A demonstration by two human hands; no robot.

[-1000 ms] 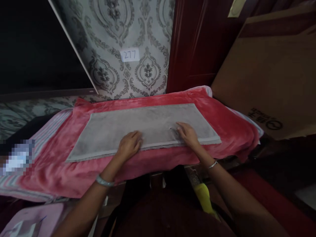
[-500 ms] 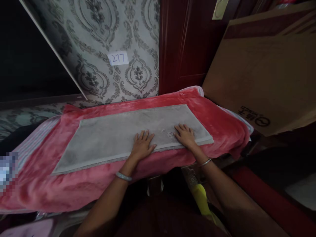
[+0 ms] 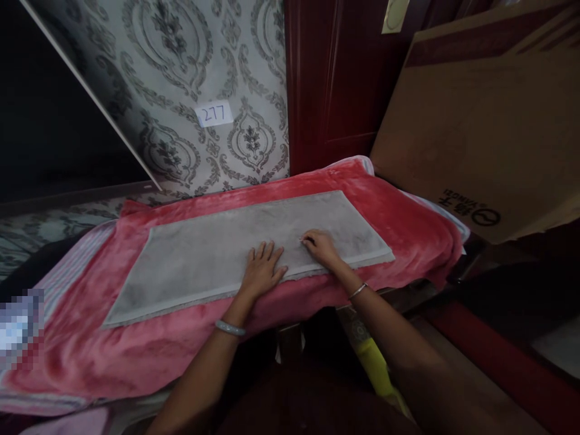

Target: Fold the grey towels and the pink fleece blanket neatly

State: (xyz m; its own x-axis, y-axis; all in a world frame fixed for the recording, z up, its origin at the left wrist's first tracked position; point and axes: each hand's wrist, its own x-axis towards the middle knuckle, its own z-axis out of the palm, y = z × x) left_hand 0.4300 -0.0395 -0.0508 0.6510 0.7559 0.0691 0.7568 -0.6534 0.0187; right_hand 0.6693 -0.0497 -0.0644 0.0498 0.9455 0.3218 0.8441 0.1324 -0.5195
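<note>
Patterned wallpaper (image 3: 181, 78) covers the wall, a paper label (image 3: 214, 113) on it reading 277. At the left, a dark screen (image 3: 54, 121) runs out of view, its face too black to show anything. Right of the wallpaper stands a dark red door (image 3: 335, 72), cut off at the top along with its brass plate (image 3: 395, 15); a cardboard box (image 3: 462, 121), cropped by the right edge, hides part of it. Dark print on the box is upside down.

Below, a pink-red blanket (image 3: 399, 217) covers whatever supports it. On the blanket lies a grey cloth (image 3: 203, 254), spread flat, a second layer just peeking out along its near edge.

The left hand (image 3: 263, 269) rests palm down on the cloth near that edge, fingers spread. The right hand (image 3: 319, 246) sits on the cloth to its right, fingers curled, thumb and forefinger drawn together beside a tiny pale speck (image 3: 301, 240); whether they pinch it or the fabric, I cannot tell. The right hand covers the cloth beneath it.

A pixelated patch (image 3: 20, 326) masks something at the left edge. The yellow object (image 3: 378, 368) below the right forearm is partly hidden and unclear.
</note>
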